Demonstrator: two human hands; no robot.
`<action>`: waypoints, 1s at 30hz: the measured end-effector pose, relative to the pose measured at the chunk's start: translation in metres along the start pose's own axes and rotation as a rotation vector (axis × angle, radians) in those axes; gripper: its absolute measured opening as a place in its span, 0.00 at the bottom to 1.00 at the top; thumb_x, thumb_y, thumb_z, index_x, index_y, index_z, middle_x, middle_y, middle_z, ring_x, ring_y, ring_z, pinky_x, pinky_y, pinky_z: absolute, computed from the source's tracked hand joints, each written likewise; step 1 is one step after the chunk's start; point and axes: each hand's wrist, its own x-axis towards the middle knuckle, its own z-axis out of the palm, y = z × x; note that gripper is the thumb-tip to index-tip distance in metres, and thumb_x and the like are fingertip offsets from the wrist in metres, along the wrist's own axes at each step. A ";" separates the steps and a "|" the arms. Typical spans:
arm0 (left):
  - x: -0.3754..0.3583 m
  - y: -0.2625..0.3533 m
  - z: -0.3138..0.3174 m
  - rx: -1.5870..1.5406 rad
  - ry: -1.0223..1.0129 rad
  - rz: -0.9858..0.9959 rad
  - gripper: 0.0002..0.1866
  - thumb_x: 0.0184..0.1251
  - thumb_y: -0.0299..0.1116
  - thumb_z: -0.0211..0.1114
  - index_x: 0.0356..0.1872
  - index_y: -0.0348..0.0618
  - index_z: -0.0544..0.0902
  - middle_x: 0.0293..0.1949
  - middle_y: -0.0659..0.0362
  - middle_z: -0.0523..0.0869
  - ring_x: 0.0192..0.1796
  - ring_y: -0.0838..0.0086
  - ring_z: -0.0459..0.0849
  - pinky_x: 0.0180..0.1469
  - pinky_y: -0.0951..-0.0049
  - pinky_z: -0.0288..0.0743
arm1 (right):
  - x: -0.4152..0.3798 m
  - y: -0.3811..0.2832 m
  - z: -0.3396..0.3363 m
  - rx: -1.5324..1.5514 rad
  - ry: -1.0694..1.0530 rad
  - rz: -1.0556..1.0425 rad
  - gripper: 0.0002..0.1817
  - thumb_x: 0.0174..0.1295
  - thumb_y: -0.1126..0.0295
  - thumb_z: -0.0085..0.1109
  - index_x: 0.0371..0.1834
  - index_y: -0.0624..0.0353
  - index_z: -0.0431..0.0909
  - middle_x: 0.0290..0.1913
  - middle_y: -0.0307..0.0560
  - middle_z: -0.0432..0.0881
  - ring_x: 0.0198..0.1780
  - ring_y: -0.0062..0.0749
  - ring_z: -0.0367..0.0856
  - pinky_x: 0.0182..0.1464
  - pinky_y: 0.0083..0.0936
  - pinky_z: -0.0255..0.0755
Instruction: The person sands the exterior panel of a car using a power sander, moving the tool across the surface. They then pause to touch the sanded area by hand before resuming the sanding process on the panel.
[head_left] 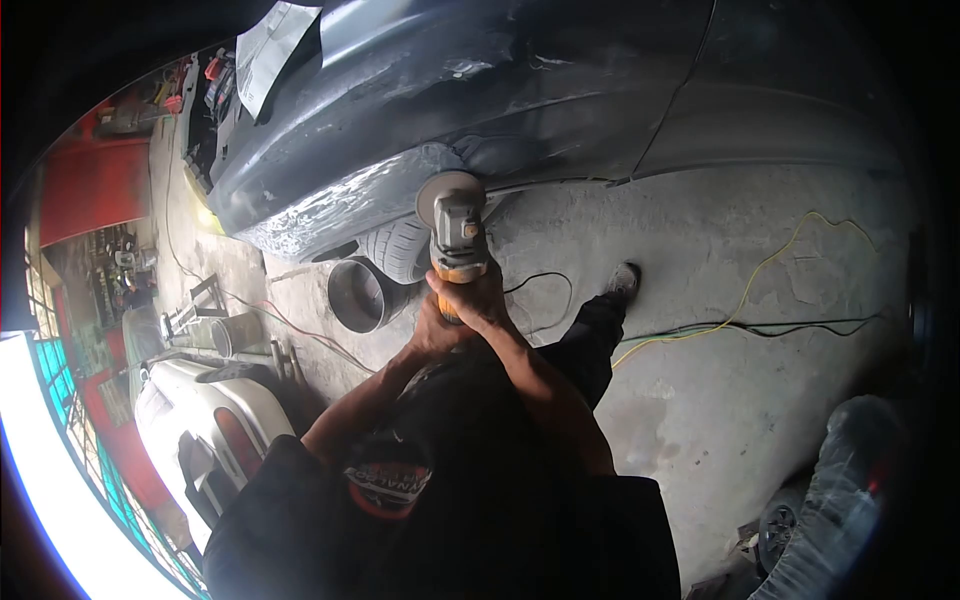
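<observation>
Both of my hands are wrapped round an angle grinder (pixel 461 240) with a yellow-orange body and a grey head. My left hand (pixel 432 330) is closed on the rear of its body, lower and to the left. My right hand (pixel 478 298) grips it just ahead, close to the head. The round disc (pixel 437 203) is at the wheel-arch edge of a dark car panel (pixel 400 110); whether it touches cannot be told. Bare, scuffed, silvery metal (pixel 340 205) shows along the arch. A tyre (pixel 395 252) sits beneath, partly hidden by the grinder and hands.
A dark bucket (pixel 360 295) stands left of my hands. A yellow cable (pixel 765 265) and a dark cord (pixel 765 328) cross the concrete floor at right. A white bumper (pixel 225 415) lies at lower left, and a covered vehicle (pixel 840 490) is at lower right.
</observation>
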 end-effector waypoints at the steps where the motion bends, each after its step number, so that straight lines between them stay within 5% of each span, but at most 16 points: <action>1: -0.003 0.002 0.001 0.021 0.022 0.047 0.32 0.46 0.31 0.82 0.54 0.34 0.79 0.46 0.55 0.87 0.51 0.68 0.86 0.54 0.66 0.79 | -0.001 -0.003 0.002 0.012 0.008 -0.018 0.27 0.54 0.62 0.75 0.55 0.61 0.78 0.47 0.47 0.86 0.48 0.37 0.86 0.53 0.33 0.79; 2: -0.005 -0.011 0.000 0.006 0.016 0.047 0.31 0.47 0.30 0.81 0.54 0.34 0.79 0.47 0.54 0.88 0.51 0.69 0.86 0.54 0.65 0.79 | -0.003 -0.001 0.004 -0.019 0.067 -0.053 0.32 0.50 0.63 0.78 0.56 0.63 0.75 0.46 0.54 0.86 0.47 0.45 0.88 0.51 0.39 0.80; 10: -0.002 0.002 -0.001 0.009 0.006 0.046 0.33 0.46 0.32 0.82 0.56 0.34 0.79 0.48 0.53 0.88 0.52 0.68 0.86 0.55 0.65 0.79 | 0.000 -0.011 0.005 0.020 0.034 -0.004 0.31 0.50 0.62 0.79 0.54 0.64 0.76 0.46 0.53 0.85 0.47 0.45 0.87 0.51 0.39 0.80; 13: -0.002 0.008 0.004 -0.056 0.032 0.048 0.32 0.46 0.31 0.81 0.55 0.33 0.79 0.47 0.53 0.87 0.51 0.68 0.87 0.54 0.66 0.79 | -0.002 -0.010 0.003 0.008 0.049 0.027 0.28 0.53 0.64 0.76 0.56 0.62 0.77 0.47 0.47 0.86 0.48 0.35 0.86 0.53 0.35 0.78; 17: 0.006 0.027 -0.003 -0.068 -0.047 -0.062 0.30 0.47 0.30 0.80 0.53 0.33 0.80 0.46 0.54 0.87 0.50 0.69 0.86 0.51 0.66 0.80 | 0.011 -0.057 -0.002 -0.033 0.038 0.126 0.28 0.53 0.64 0.76 0.55 0.63 0.77 0.47 0.49 0.85 0.48 0.35 0.85 0.54 0.34 0.78; 18: 0.004 0.028 -0.003 -0.034 -0.040 -0.028 0.30 0.48 0.30 0.80 0.53 0.33 0.80 0.46 0.54 0.87 0.50 0.69 0.86 0.52 0.66 0.80 | 0.011 -0.049 0.001 -0.026 0.061 0.083 0.30 0.50 0.64 0.78 0.55 0.62 0.76 0.45 0.51 0.86 0.45 0.42 0.87 0.50 0.37 0.81; 27: 0.014 0.047 -0.009 -0.053 -0.104 -0.119 0.32 0.47 0.31 0.81 0.55 0.33 0.78 0.47 0.53 0.87 0.51 0.68 0.85 0.54 0.64 0.79 | 0.011 -0.053 -0.006 -0.004 -0.006 0.103 0.29 0.51 0.65 0.78 0.55 0.63 0.76 0.46 0.50 0.85 0.47 0.39 0.86 0.52 0.36 0.79; 30: 0.012 0.027 -0.003 -0.010 -0.067 0.001 0.33 0.48 0.30 0.80 0.56 0.33 0.77 0.49 0.52 0.85 0.52 0.69 0.85 0.53 0.65 0.79 | 0.014 -0.044 -0.004 0.002 0.035 0.060 0.29 0.51 0.65 0.78 0.54 0.63 0.76 0.46 0.51 0.85 0.47 0.40 0.87 0.51 0.37 0.79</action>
